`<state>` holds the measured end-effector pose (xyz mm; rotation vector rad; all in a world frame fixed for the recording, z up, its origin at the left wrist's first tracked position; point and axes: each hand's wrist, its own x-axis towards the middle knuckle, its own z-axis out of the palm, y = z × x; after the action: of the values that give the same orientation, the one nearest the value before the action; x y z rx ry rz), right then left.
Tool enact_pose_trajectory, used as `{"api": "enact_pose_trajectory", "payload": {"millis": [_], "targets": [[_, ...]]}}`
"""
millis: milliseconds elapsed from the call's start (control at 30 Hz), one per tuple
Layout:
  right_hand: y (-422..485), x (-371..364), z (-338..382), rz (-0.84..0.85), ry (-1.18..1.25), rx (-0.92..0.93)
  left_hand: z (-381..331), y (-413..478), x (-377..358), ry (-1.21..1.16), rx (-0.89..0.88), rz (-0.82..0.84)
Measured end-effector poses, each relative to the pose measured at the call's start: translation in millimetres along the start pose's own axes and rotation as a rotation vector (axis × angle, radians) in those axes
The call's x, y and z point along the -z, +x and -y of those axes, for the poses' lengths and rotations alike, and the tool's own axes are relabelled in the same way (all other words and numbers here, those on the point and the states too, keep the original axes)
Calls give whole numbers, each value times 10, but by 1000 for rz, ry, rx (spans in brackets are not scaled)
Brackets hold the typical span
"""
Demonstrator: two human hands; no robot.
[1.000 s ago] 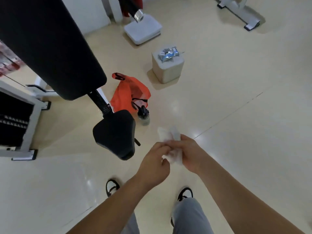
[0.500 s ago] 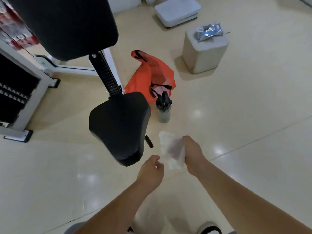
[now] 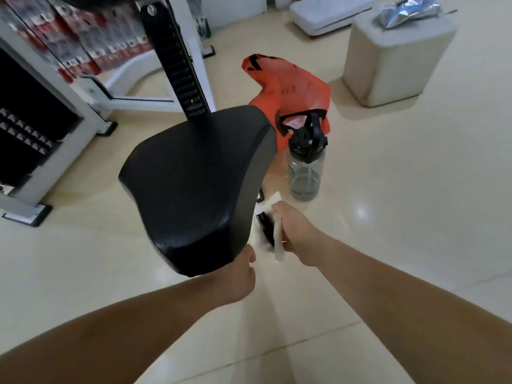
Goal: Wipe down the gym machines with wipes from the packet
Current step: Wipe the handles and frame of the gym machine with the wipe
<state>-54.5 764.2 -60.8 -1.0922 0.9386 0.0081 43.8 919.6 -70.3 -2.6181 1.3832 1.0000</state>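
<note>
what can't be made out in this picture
Head view only:
- Left hand: fingers hidden under the front edge of the seat; grip unclear.
- Wipe: mostly covered by the right hand, and blurred.
- Knob beneath the seat: partly behind the wipe.
- Packet on the block: cut off by the top edge, print unreadable.

The bottle (image 3: 304, 167) stands on the floor (image 3: 415, 217) just right of the seat (image 3: 194, 184), the bag (image 3: 291, 87) behind it, and farther back to the seat's right the packet (image 3: 407, 9) lies on the block (image 3: 393, 59). The wipe (image 3: 278, 245) hangs beside the seat's near right edge; the weight stack (image 3: 27, 128) stands to its left.
</note>
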Motion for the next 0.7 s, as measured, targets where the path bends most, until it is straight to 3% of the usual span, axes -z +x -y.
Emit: {"api": "enact_pose_trajectory", "payload": {"millis": [100, 200, 300, 433, 533, 700], "targets": [[35, 124, -83, 0, 252, -35, 51, 85, 71, 63, 31, 56], [14, 204, -109, 29, 303, -66, 28, 210, 97, 31, 19, 36], [7, 148, -113, -22, 127, -38, 136, 284, -18, 6, 20, -24], [10, 82, -19, -28, -153, 68, 328, 281, -147, 42, 39, 107], [35, 35, -59, -44, -173, 179, 315, 282, -112, 73, -1, 170], [117, -181, -110, -80, -450, 299, 265, 421, -92, 94, -65, -9]]}}
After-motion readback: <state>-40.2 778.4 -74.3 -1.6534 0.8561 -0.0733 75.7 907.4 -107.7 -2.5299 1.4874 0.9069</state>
